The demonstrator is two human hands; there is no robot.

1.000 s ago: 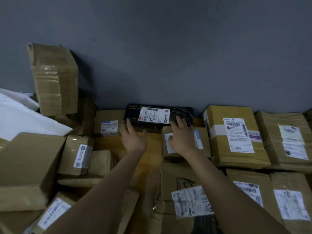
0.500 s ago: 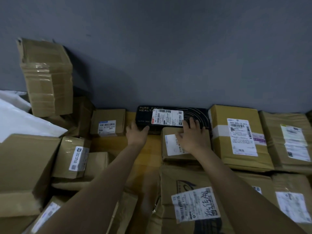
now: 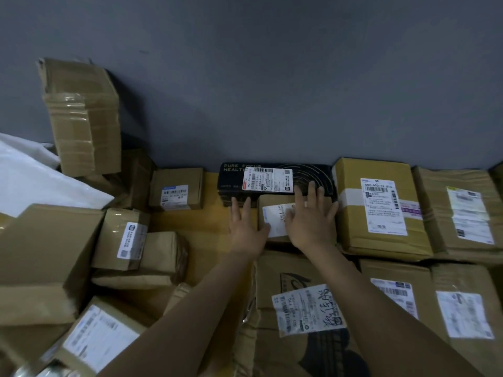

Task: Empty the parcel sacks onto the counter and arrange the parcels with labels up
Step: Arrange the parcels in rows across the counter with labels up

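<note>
Black box: the black rectangular cardboard box (image 3: 313, 175) lies flat at the far edge of the yellow-brown counter (image 3: 206, 232), against the grey wall (image 3: 272, 77), white label up.
Axis: its long side runs left to right along the wall, and the lettering reads from the near side.
Why there: likely to fill the far row, as its right end sits just beside the large brown taped carton (image 3: 381, 246).
Left hand: the left hand (image 3: 245, 227) has straight fingers, tips against the box's near side, grasping nothing.
Right hand: the right hand (image 3: 310, 219) is flat and splayed, fingertips on the box top, palm over a small brown carton (image 3: 268, 204), probably squaring both.
</note>
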